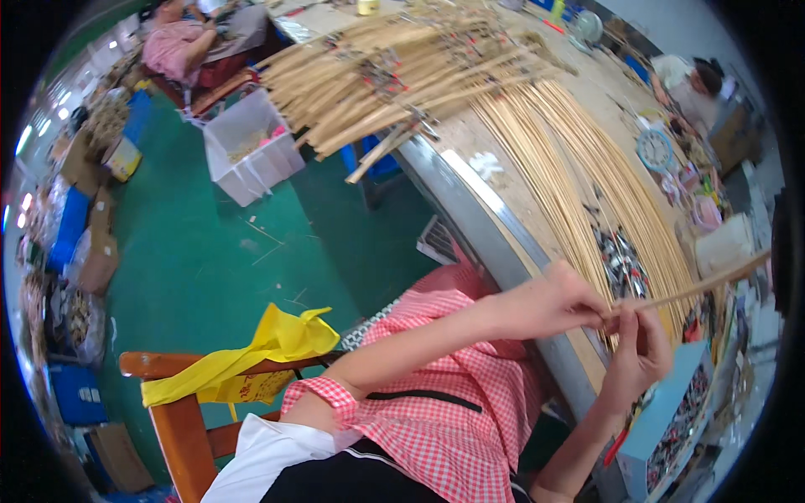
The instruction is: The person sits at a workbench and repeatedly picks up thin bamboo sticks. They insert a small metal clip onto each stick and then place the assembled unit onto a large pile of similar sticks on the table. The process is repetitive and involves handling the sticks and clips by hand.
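A thin bamboo strip (704, 283) runs from my fingertips toward the far right. My left hand (563, 300) is closed, its fingers pinched at the strip's near end. My right hand (639, 352) grips the same strip right beside it between thumb and forefinger, with the other fingers curled. What lies between the left fingertips is partly hidden. Just beyond both hands is a heap of small metal parts (620, 260), some with red and black bits. Long rows of pale bamboo strips (545, 168) lie on the table around the heap.
A large pile of bamboo strips (377, 75) covers the far table end. A light blue box (662, 427) of small parts stands at right. A white bin (251, 151) sits on the green floor. A yellow cloth (277, 335) hangs on a wooden chair (180, 444). Other people sit farther off.
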### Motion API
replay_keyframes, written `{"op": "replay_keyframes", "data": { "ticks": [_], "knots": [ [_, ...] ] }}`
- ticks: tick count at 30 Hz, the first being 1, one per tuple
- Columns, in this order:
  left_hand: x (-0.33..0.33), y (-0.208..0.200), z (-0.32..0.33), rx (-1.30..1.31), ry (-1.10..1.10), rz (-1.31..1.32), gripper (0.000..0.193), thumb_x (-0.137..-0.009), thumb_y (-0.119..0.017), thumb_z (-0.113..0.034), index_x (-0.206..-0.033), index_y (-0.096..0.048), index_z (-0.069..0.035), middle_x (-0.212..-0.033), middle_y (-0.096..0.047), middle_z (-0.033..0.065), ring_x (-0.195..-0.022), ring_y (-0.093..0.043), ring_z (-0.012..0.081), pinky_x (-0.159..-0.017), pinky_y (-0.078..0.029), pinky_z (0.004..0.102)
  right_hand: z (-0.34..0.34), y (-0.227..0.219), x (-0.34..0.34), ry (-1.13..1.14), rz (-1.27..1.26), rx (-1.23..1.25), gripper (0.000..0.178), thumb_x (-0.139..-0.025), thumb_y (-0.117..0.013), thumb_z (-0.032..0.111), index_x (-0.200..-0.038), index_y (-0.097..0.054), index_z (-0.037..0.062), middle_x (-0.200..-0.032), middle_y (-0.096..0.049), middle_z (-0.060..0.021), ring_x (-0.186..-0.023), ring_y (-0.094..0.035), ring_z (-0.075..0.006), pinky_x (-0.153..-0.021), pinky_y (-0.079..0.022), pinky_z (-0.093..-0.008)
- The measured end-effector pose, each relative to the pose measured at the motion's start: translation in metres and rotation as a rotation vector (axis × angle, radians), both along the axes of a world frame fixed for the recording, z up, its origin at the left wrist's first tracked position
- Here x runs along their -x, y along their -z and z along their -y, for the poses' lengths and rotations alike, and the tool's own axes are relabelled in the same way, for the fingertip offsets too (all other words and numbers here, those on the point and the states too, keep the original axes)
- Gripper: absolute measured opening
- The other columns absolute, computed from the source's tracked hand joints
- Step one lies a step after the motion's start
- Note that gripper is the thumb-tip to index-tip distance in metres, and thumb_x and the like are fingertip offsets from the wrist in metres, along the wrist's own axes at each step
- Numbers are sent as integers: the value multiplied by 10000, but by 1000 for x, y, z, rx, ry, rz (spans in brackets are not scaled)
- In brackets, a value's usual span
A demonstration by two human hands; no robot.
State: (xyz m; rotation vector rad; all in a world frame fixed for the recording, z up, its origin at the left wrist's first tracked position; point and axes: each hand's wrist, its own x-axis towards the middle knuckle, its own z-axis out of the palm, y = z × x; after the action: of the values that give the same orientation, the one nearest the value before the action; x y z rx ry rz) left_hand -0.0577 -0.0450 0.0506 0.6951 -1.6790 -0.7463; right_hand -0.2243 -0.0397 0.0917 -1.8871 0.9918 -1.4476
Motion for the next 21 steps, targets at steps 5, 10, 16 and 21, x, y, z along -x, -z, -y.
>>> {"op": "replay_keyframes", "data": {
  "ticks": [5, 10, 16, 21],
  "knots": [
    [-7, 4, -23, 76, -273, 8, 161, -818, -659, -38, -976, -674, -7, -803, -654, 140, -712, -652, 273, -630, -503, 334, 4, 2, -16, 55, 84, -74, 46, -853, -651, -28, -828, -631, -61, -768, -628, -59, -599, -564, -77, -523, -446, -201],
    [-17, 16, -37, 76, -516, 145, 98, -843, -620, -4, -936, -649, 9, -764, -611, 133, -644, -597, 282, -587, -476, 352, 9, 20, -40, -47, 145, -298, 97, -865, -665, 47, -832, -659, -44, -681, -617, -29, -581, -563, -62, -498, -438, -192],
    [-46, 39, -43, -108, -587, 145, 118, -881, -570, 8, -918, -682, 18, -711, -613, 100, -559, -531, 138, -495, -381, 267, 46, 46, -28, -7, -174, -220, 166, -892, -608, 116, -866, -675, -34, -712, -649, -117, -639, -625, -202, -594, -483, -307],
    [-61, 50, -40, -251, -630, -64, 163, -922, -560, -59, -933, -696, 31, -713, -594, -13, -553, -378, 24, -483, -265, 209, 106, 76, 38, 381, -735, 185, 120, -841, -612, 90, -880, -671, -7, -856, -648, -182, -792, -622, -387, -725, -487, -442]
  ]
}}
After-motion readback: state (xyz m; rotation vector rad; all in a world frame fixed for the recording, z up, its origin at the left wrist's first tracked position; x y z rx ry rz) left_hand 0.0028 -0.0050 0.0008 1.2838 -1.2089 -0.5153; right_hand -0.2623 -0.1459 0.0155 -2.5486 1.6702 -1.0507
